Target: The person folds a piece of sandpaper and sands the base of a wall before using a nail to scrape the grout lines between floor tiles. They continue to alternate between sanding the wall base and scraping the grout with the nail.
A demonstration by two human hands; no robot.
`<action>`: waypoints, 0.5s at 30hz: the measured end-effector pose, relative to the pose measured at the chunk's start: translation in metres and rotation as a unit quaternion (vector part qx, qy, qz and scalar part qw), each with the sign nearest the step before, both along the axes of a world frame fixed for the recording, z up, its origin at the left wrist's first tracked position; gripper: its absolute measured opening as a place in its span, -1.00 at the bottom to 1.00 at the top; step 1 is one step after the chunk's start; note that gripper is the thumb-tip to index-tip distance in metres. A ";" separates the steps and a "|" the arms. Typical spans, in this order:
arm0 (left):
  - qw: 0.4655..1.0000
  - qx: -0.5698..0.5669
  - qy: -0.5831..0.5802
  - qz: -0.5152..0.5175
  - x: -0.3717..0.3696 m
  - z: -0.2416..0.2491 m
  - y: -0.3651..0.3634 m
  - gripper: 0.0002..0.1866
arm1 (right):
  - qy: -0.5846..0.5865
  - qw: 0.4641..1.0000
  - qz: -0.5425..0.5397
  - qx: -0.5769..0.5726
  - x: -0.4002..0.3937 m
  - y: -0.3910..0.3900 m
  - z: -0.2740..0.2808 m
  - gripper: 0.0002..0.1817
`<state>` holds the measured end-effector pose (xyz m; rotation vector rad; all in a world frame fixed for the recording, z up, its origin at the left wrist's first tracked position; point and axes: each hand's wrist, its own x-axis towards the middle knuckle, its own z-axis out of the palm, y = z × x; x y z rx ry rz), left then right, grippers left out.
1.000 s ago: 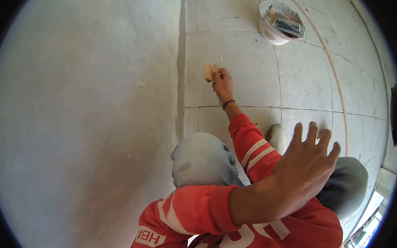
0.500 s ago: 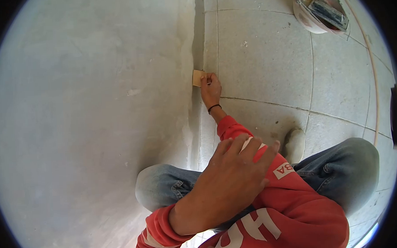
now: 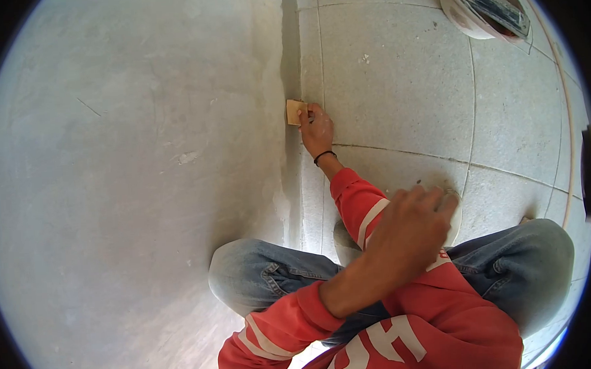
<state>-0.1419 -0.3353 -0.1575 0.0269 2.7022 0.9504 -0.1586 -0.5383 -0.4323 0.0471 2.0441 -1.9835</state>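
Note:
My right hand (image 3: pixel 317 127) pinches a small tan flat piece (image 3: pixel 297 112) against the strip where the grey wall (image 3: pixel 175 157) meets the floor. A dark band circles that wrist. Above my right forearm hangs my left hand (image 3: pixel 413 229), back up, its fingers loosely bent and slightly blurred. No object shows in it, though its palm is hidden. A darker grey strip (image 3: pixel 291 46) runs along the foot of the wall.
A whitish bucket (image 3: pixel 463 19) with a dark-faced tool (image 3: pixel 497 11) on it stands at the upper right. Pale floor tiles (image 3: pixel 396 81) have visible joints. A thin hose or cable (image 3: pixel 568 126) runs down the right side. My bent knees flank my arms.
My left hand has moved right and slightly up, its fingers drawing closer together. The tan piece remains in my right hand at the wall's foot. The view has shifted slightly.

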 end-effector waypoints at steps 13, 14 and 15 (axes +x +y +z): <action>0.995 0.002 0.062 0.082 -0.015 0.023 -0.029 -0.57 | -0.223 0.957 0.006 -0.187 -0.100 0.084 0.058 -0.82; 0.987 -0.011 0.107 0.119 -0.017 0.026 -0.039 -0.57 | -0.220 0.957 0.008 -0.188 -0.110 0.090 0.070 -0.82; 0.982 -0.027 0.129 0.138 -0.021 0.033 -0.052 -0.56 | -0.230 0.945 0.037 -0.231 -0.121 0.096 0.083 -0.81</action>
